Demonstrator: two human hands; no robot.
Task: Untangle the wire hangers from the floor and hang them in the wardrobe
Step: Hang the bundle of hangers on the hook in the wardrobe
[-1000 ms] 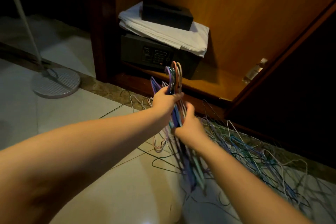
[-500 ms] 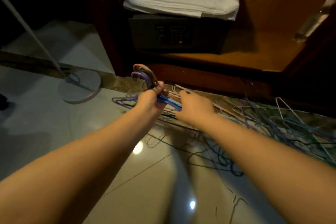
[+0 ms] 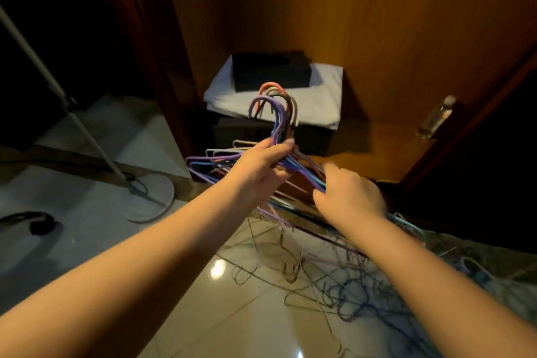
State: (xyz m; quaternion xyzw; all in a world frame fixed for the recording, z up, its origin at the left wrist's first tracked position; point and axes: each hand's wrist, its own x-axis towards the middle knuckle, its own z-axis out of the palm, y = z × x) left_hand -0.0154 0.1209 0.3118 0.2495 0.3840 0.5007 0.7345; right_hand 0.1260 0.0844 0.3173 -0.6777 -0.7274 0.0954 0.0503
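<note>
Head view: left hand (image 3: 261, 166) gripping hanger bundle (image 3: 279, 118) at necks, hooks up, held in air before wardrobe (image 3: 377, 23) at 12 o'clock — right hand (image 3: 348, 197) curled round same bundle's lower wires, 4 o'clock of left. Remaining tangle (image 3: 363, 288) on floor (image 3: 203, 322), 5 o'clock. Inside wardrobe: safe (image 3: 313, 136) under folded towel (image 3: 319, 96).

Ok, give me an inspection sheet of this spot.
Surface: glossy tiled floor, lights reflected.
Job's things: hanger bundle held up, hooks on top; tangled hanger pile on the floor.
Clutter: dark object on the floor, too dim to identify.
Hands: left hand grips the bundle below the hooks; right hand grips its lower wires.
Cables: cord looped at the lamp base.
Surroundings: open wardrobe; inside, safe, folded cloth, black box stacked; bottle to the right.
</note>
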